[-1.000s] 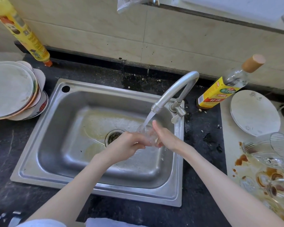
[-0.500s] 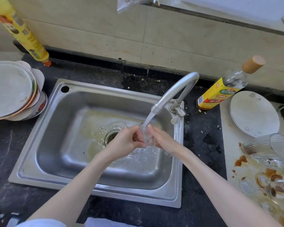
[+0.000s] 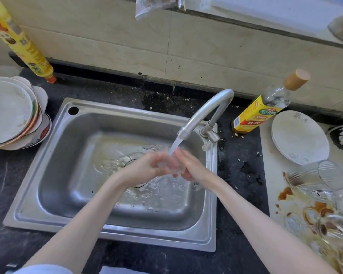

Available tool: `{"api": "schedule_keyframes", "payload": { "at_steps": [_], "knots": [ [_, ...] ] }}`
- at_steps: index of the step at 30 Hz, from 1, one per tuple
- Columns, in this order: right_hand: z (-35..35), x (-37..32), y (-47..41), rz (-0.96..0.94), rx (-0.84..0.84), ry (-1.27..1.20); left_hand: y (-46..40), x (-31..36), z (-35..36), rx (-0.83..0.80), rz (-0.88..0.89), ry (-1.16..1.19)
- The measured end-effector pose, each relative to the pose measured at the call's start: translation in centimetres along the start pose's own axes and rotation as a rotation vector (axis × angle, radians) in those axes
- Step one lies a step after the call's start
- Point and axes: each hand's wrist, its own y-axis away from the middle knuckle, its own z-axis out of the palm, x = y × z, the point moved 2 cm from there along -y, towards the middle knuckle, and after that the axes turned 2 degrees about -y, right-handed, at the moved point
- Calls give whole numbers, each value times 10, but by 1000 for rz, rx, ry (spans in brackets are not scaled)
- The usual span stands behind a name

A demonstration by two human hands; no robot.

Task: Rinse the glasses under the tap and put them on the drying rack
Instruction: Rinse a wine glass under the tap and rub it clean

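Observation:
A small clear glass (image 3: 169, 165) sits between both my hands, right under the running stream from the curved steel tap (image 3: 204, 112). My left hand (image 3: 147, 168) wraps it from the left. From the right, my right hand (image 3: 190, 166) presses against it. The glass is blurred by water and mostly hidden by my fingers. All this is over the steel sink (image 3: 53, 175), just right of the drain. Several dirty glasses (image 3: 317, 178) lie on a stained white board (image 3: 273, 173) at the right. No drying rack shows.
A stack of plates (image 3: 10, 111) sits left of the sink. A yellow-labelled bottle (image 3: 259, 111) and a white plate (image 3: 299, 135) stand right of the tap. Another yellow bottle (image 3: 20, 42) leans at the back left. Dark counter with crumbs surrounds the sink.
My hands have turned and shifted slightly around the glass under the stream. Water now splashes wider across the sink floor.

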Motion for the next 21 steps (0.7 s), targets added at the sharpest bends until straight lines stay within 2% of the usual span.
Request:
{"api": "schedule_keyframes", "payload": {
  "at_steps": [2,4,7,8,10,12,13,15,19,21],
  "knots": [
    [0,6,1,56,-6,6,3,2,-5,-55,-7,-76],
    [2,10,1,69,-18,-56,1,8,-8,71,1,-117],
    [7,2,1,-60,-32,-15,-1,8,-5,279,36,-121],
    [7,-1,3,-67,-20,10,-1,7,-5,270,56,-98],
    [5,-2,4,-68,-11,27,1,3,-5,114,67,-128],
    [7,1,8,-34,-73,53,3,2,-11,-24,29,-215],
    [8,2,9,-7,-100,33,4,2,-14,-35,9,-243],
    [8,5,7,4,-113,16,6,6,-18,45,-16,-252],
    [5,1,1,-70,-2,88,10,3,-8,315,-32,-159],
    [3,2,0,-62,33,143,13,4,-1,242,27,-122]
  ]
}}
